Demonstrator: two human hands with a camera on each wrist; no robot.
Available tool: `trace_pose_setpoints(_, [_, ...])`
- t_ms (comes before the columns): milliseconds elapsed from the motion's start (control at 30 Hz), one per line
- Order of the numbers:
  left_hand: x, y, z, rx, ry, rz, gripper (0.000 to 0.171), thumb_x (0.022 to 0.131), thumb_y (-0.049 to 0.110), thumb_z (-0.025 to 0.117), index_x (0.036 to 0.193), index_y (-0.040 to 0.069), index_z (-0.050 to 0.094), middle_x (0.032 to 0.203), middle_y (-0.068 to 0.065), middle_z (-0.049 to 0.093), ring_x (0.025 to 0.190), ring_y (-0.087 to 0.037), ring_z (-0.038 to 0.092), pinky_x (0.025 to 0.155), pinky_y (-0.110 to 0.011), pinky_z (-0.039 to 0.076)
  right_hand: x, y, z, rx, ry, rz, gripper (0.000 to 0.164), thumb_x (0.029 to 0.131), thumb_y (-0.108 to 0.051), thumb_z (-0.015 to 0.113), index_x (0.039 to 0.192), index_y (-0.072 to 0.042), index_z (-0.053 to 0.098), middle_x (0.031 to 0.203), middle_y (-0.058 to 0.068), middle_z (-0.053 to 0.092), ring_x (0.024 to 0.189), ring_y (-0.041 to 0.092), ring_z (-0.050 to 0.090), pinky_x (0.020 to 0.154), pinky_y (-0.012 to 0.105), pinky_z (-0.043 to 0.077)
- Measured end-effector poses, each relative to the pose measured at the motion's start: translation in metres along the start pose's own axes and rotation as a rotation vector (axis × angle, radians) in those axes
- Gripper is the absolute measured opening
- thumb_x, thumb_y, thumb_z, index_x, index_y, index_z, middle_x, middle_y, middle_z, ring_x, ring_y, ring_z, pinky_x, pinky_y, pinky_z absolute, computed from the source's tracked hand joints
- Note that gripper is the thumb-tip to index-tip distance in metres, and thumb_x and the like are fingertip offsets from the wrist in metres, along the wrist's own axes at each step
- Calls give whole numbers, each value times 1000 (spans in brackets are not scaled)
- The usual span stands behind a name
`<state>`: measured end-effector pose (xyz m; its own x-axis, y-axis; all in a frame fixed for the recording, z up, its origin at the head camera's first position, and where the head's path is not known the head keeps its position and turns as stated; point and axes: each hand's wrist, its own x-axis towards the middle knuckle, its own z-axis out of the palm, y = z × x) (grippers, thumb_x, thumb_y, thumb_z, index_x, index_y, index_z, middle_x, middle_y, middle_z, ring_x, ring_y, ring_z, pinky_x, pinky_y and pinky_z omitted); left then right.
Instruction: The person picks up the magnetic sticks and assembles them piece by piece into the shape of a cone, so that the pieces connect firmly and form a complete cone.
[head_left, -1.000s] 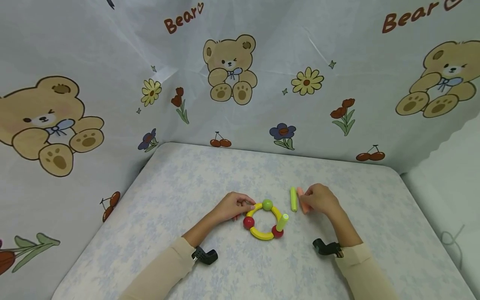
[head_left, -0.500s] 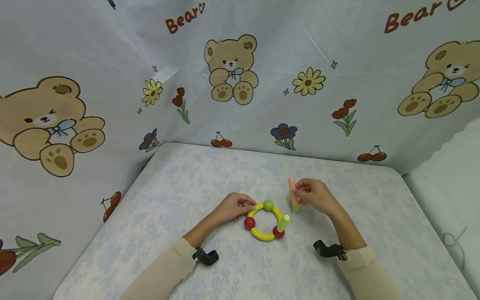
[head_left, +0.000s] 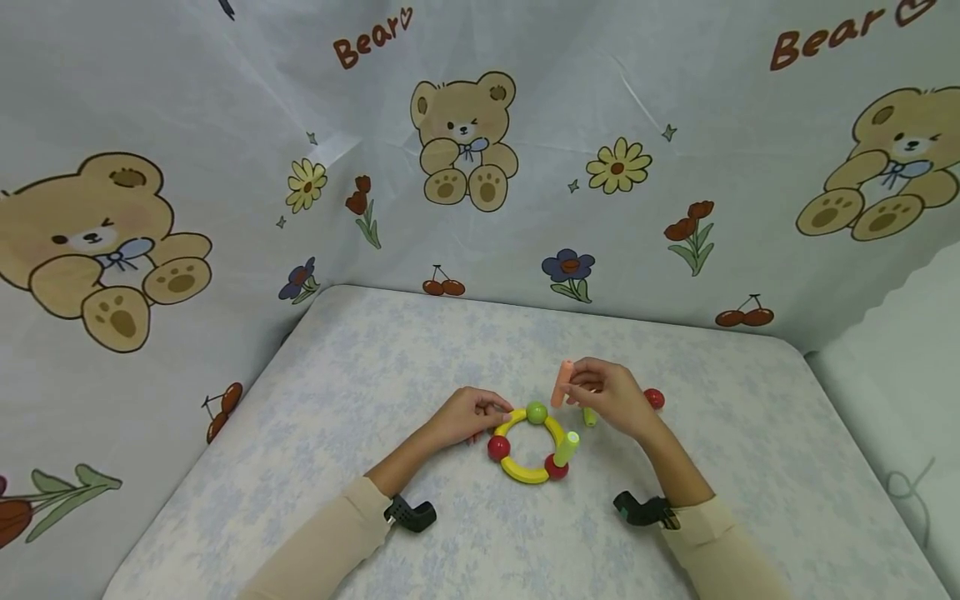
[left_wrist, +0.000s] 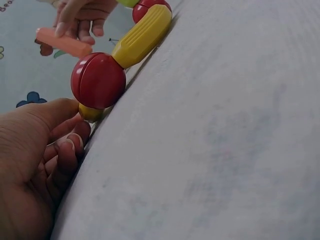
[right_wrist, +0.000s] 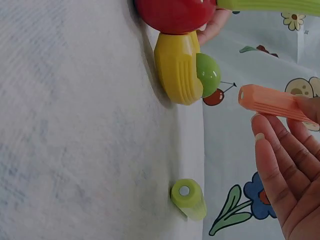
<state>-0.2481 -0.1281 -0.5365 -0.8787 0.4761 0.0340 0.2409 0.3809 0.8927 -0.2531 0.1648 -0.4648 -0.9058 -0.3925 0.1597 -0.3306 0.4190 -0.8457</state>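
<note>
A ring of yellow curved rods joined by red balls and a green ball lies on the table. At its upper left, my left hand pinches a yellow rod; the left wrist view shows thumb and fingers at that rod beside the red ball. A light green rod rises from the ring's right red ball. My right hand holds an orange rod between thumb and fingers, raised above the table, apart from the ring and near the green ball.
Another light green rod lies on the table below my right hand. A loose red ball sits just right of that hand. Something small and red shows partly behind my left hand. A bear-print curtain hangs behind the table.
My right hand has lifted the orange rod off the table and carried it left, towards the ring's green ball. The loose red ball has come into sight. My left hand stays at the ring.
</note>
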Motion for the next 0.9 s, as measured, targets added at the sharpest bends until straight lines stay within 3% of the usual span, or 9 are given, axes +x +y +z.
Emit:
trace_pose_setpoints(133, [-1, 1, 0, 10, 10, 0, 16, 97, 29, 72, 109, 21, 78, 74, 2, 69, 42, -12, 47, 39, -25, 41, 1, -3, 7, 22, 5, -37, 24, 93, -16, 76, 113, -5, 68, 97, 8, 74, 81, 30, 73, 67, 32, 59])
trace_pose_setpoints(400, [1, 1, 1, 18, 8, 6, 17, 97, 31, 71, 110, 21, 78, 72, 3, 68, 41, -12, 46, 39, -26, 41, 1, -5, 13, -26, -13, -37, 26, 92, -15, 77, 116, -6, 69, 101, 6, 74, 80, 17, 72, 70, 30, 59])
trace_pose_setpoints(900, [0, 3, 1, 68, -1, 13, 19, 97, 31, 70, 112, 21, 77, 73, 5, 68, 42, -10, 45, 41, -24, 39, 1, -7, 17, -90, -25, -72, 20, 91, -11, 77, 111, -13, 73, 101, 0, 74, 86, 18, 70, 74, 29, 59])
